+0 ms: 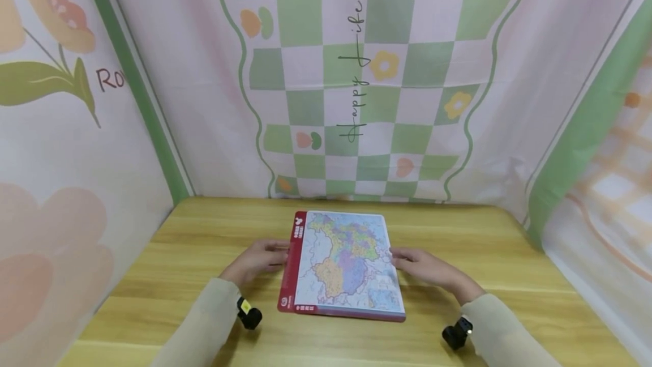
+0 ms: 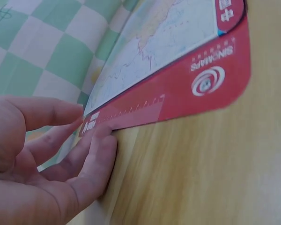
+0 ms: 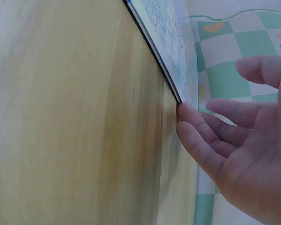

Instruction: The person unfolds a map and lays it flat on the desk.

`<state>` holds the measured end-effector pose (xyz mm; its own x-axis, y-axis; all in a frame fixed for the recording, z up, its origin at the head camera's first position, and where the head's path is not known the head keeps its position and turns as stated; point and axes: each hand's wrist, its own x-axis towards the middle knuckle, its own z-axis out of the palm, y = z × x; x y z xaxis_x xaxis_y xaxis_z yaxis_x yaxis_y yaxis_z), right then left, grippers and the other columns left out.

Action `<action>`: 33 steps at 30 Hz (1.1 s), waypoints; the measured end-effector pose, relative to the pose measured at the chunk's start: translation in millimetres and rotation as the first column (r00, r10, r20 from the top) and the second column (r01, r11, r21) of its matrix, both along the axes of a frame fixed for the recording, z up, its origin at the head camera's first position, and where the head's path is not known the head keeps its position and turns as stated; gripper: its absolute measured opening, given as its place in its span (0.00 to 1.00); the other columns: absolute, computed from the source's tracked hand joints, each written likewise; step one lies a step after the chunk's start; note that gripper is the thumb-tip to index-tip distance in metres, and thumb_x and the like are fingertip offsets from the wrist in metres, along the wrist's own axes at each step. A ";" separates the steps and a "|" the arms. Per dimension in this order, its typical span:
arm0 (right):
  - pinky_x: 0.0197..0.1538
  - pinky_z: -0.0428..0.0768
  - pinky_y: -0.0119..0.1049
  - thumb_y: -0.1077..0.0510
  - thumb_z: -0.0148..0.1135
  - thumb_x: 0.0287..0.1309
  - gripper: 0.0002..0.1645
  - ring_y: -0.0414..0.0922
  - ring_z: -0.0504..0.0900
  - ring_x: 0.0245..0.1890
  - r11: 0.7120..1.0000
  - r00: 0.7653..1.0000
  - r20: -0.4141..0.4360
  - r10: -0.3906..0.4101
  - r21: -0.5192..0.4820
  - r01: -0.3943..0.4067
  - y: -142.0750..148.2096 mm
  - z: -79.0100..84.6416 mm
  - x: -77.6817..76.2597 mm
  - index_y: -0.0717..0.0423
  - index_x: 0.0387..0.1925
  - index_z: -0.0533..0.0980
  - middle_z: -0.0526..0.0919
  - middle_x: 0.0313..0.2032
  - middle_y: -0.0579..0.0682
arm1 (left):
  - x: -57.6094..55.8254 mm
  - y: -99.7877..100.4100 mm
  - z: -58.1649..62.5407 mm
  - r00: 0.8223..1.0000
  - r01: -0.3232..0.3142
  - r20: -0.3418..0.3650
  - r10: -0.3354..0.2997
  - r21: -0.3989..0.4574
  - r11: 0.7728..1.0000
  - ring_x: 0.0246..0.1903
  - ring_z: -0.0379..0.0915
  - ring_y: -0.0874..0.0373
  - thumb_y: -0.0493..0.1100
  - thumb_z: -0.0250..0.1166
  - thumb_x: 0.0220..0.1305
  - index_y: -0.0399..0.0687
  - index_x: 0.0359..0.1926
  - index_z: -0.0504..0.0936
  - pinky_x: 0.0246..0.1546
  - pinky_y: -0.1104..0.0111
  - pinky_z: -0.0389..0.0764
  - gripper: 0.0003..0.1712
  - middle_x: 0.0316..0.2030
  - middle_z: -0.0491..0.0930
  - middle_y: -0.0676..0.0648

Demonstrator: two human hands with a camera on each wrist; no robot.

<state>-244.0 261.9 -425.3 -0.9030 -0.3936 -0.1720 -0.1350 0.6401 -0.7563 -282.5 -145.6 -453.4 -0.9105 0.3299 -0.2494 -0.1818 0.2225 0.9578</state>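
A flat map board with coloured regions lies face up on the table, a red strip along its left side. The strip carries a ruler scale and a white swirl logo. My left hand is at the board's left edge, fingertips touching the red strip and thumb raised above. On the opposite side my right hand touches the right edge with its fingertips. In the right wrist view the thumb of that right hand stands apart from the board's dark edge, fingers loosely extended.
The board lies on a wood-grain table. Behind it hangs a green-and-white checked curtain with flowers and lettering. A flowered curtain closes off the left side, and another the right.
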 end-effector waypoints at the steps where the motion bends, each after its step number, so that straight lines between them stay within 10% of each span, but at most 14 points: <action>1: 0.69 0.62 0.62 0.48 0.49 0.77 0.35 0.65 0.61 0.70 1.000 1.000 -0.002 -0.003 0.003 0.003 -0.2 -0.5 0.2 0.70 0.71 0.61 0.66 0.69 0.69 | -0.2 0.3 -0.3 1.000 -0.009 0.007 0.009 0.004 1.000 0.53 0.78 0.47 0.38 0.61 0.71 0.35 0.66 0.73 0.56 0.55 0.79 0.24 0.56 0.80 0.41; 33: 0.38 0.84 0.40 0.61 0.64 0.66 0.45 0.49 0.80 0.35 0.988 0.998 -0.024 -0.051 -0.146 0.047 -7.1 -7.1 -1.8 0.81 0.71 0.50 0.77 0.39 0.57 | -1.7 9.0 0.5 0.986 -0.164 0.019 0.165 -0.049 0.985 0.46 0.80 0.51 0.32 0.63 0.68 0.35 0.64 0.74 0.45 0.61 0.85 0.24 0.50 0.80 0.41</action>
